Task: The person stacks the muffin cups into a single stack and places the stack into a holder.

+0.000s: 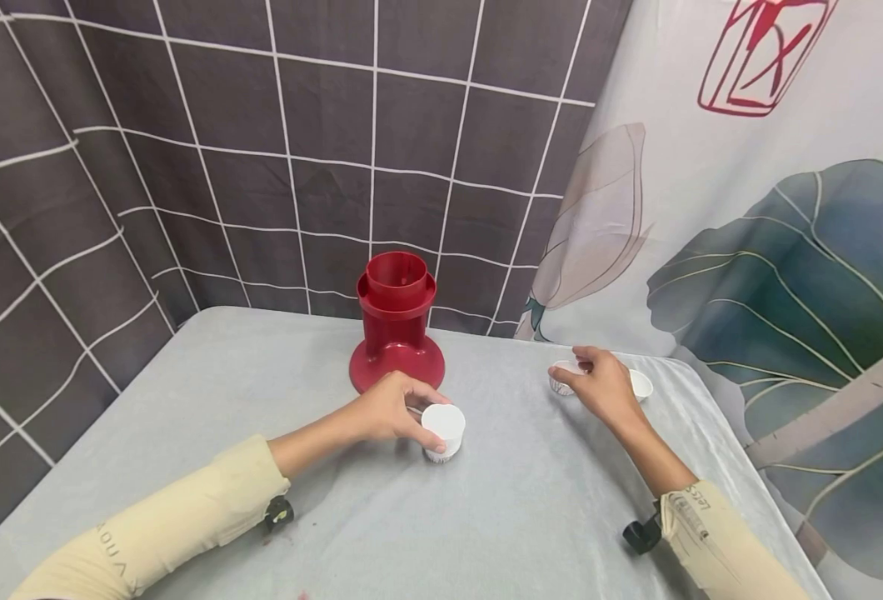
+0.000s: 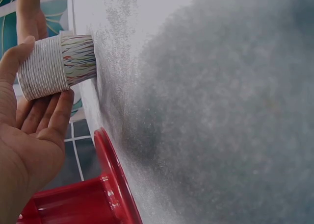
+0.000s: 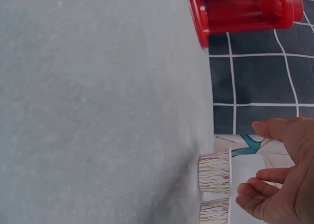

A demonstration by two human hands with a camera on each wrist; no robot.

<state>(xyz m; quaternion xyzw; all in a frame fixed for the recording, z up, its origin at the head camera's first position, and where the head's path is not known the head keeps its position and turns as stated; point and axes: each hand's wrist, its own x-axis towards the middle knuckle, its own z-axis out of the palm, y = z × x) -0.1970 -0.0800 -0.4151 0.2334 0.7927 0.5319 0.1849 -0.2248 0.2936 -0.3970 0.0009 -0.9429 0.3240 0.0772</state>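
Note:
My left hand grips a stack of small white paper cups in front of the red stand. In the left wrist view the stack shows many nested rims, with the lowest cup's coloured squiggly lines right at the tabletop; thumb and fingers lie round its sides. At the back right, my right hand hovers with loosely bent fingers over one paper cup. The right wrist view shows a gap between that hand and this cup. A second cup stands beside it, partly hidden by the hand.
A red plastic stand with a round base and open tube top stands at the table's back, close to my left hand. Pale cloth covers the table. Behind hang a dark grid-patterned curtain and a leaf-printed cloth.

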